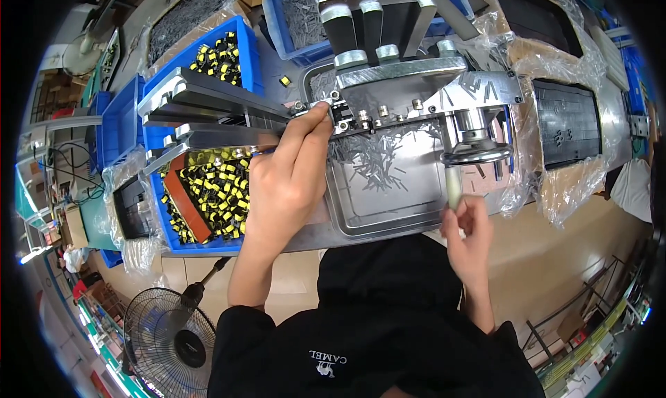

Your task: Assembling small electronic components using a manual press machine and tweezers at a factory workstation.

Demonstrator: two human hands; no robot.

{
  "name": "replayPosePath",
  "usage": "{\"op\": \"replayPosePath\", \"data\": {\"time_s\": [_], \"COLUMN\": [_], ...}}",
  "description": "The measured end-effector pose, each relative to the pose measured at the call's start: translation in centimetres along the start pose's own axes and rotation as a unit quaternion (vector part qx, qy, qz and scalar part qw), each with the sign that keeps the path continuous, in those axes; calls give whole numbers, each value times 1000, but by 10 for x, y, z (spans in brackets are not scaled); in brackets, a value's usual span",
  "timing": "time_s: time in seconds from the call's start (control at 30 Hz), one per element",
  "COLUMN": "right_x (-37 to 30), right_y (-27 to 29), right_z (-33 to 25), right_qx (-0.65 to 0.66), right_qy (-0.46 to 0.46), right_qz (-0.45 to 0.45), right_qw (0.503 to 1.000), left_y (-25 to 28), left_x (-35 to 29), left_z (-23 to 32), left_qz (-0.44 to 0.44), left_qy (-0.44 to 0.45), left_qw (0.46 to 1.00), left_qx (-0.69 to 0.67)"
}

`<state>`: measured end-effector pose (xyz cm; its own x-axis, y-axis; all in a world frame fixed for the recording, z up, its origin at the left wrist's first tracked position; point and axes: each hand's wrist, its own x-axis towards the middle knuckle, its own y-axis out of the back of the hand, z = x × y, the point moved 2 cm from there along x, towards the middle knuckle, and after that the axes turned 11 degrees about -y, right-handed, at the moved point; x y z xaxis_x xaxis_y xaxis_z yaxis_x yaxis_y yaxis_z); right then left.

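A hand-cranked metal machine [402,79] stands on the bench in front of me. My left hand [288,179] reaches up to its left side, the fingertips pressed together at a small metal fixture [338,113]. Whatever those fingers pinch is hidden or too small to name. On the right, my right hand [470,235] is closed round the pale crank handle [454,184] below a shiny handwheel [477,152]. Below the machine, a metal tray [420,197] holds many thin grey strips [374,165]. Left of my left hand, a blue bin [166,217] holds small yellow-and-black parts [223,197].
A reddish-brown strip [186,207] lies across the parts in that bin. Behind it is another blue bin [251,58] of the same parts. Plastic-lined boxes [565,127] stand at the right. A black fan [170,332] is at the lower left, below the bench edge.
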<state>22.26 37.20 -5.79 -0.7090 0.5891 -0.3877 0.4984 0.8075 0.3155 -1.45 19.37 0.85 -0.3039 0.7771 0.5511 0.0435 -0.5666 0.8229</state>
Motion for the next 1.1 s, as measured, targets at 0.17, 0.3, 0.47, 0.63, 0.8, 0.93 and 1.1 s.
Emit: {"op": "replayPosePath", "data": {"time_s": [0.17,0.3,0.47,0.63,0.8,0.93,1.1], "right_x": [7,20,-10,17,-3,2,20], "right_y": [27,17,9,29,-11,19,18], "right_z": [-12,6,-14,7,-12,-20,10], "right_qx": [135,-30,97,96,34,23,-124], "right_qy": [63,-10,52,24,7,109,47], "right_qz": [130,122,81,187,71,229,200], "right_qw": [980,992,991,977,997,967,971], "left_y": [3,1,-1,2,-2,6,3], "left_x": [-3,-2,-5,-3,-5,-7,-4], "left_z": [0,-1,-2,0,0,0,3], "left_qz": [0,2,5,-7,-4,-21,-22], "left_qy": [7,8,16,2,7,12,17], "left_qw": [1000,1000,1000,1000,1000,999,1000], "left_qx": [1,-11,-9,-3,-11,23,-1]}}
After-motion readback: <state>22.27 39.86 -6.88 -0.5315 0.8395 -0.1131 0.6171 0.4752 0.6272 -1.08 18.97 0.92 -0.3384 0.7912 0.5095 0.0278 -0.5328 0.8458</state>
